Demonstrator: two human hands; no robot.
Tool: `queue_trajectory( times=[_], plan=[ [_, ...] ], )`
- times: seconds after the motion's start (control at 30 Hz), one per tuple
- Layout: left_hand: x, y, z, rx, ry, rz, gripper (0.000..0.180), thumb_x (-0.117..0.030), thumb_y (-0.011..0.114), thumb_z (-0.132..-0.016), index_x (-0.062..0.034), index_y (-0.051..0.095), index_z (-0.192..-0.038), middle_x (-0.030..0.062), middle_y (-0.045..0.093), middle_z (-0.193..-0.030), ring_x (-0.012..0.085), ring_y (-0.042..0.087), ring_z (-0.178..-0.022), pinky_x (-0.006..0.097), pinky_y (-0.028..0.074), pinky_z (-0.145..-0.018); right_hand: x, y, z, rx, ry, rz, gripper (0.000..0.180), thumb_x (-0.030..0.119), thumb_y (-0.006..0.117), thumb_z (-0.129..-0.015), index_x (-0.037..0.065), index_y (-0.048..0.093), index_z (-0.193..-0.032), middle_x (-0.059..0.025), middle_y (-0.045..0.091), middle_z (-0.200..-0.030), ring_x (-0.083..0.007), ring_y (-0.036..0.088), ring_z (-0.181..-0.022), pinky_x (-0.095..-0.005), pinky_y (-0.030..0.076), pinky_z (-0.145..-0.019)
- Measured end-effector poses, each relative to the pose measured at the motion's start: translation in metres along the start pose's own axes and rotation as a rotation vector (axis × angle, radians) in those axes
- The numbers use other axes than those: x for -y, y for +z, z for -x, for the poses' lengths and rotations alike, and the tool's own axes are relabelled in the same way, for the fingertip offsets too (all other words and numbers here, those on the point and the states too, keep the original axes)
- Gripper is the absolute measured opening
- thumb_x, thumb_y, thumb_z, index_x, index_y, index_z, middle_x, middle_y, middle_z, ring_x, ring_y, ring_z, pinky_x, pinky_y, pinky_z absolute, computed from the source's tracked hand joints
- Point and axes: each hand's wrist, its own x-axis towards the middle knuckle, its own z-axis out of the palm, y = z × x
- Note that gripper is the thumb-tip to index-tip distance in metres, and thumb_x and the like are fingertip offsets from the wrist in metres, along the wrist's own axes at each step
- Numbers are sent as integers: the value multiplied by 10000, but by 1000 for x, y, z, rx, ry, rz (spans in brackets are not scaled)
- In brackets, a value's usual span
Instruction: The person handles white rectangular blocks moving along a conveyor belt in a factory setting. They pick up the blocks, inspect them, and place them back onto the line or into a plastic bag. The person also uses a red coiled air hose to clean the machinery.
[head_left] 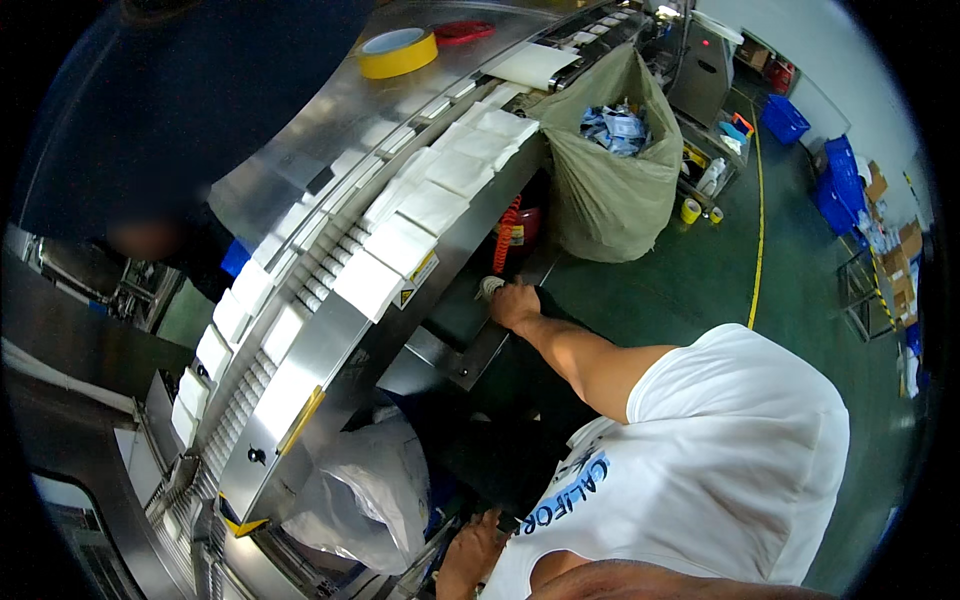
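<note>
My right arm reaches out from a white sleeve, and my right hand [515,303] is closed on a small whitish ridged thing [491,287]. Just above this hand hangs a red coiled hose [506,235]; whether the two are joined I cannot tell. Low in the picture, my left hand [478,547] lies beside my shirt, its fingers bent against something dark that I cannot make out. To the left runs a curved metal conveyor [325,265]. Flat white packets [432,208] overlap along its near ledge, and more white packets [230,316] line its far side.
A large greenish sack [610,215] with blue and white scraps stands beyond my right hand. A clear plastic bag [365,485] hangs under the conveyor. Yellow tape [398,53] rests on the metal top. Across the conveyor is a person in dark clothing [190,90]. Blue crates [838,190] are far right.
</note>
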Motion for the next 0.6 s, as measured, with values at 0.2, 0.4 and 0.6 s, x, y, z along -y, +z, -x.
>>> queue_trajectory(
  times=[0.2, 0.4, 0.6],
  plan=[
    [1, -3, 3, -21, 28, 2, 647, -468, 625, -1013, 4, 546, -1447, 314, 614, -1389, 454, 629, -1274, 471, 544, -1048, 0, 6, -2, -6, -17, 62, 372, 289, 539, -1001, 55, 767, -1179, -155, 739, -1241, -336, 644, -1223, -448, 559, -944],
    [-9, -11, -1, 85, -127, 3, 666, -485, 613, -1015, -3, 530, -1466, 319, 587, -1421, 450, 634, -1268, 490, 549, -1038, -3, 17, -12, 8, -20, 96, 365, 296, 543, -1003, 73, 771, -1179, -146, 739, -1248, -328, 637, -1249, -439, 533, -962],
    [-5, -8, -2, 20, -75, 18, 663, -480, 622, -1011, -3, 532, -1462, 317, 597, -1409, 451, 645, -1247, 494, 557, -1020, -3, 15, -5, -19, 1, 69, 350, 286, 540, -1010, 80, 788, -1148, -123, 758, -1203, -325, 620, -1263, -441, 522, -970]
  ],
)
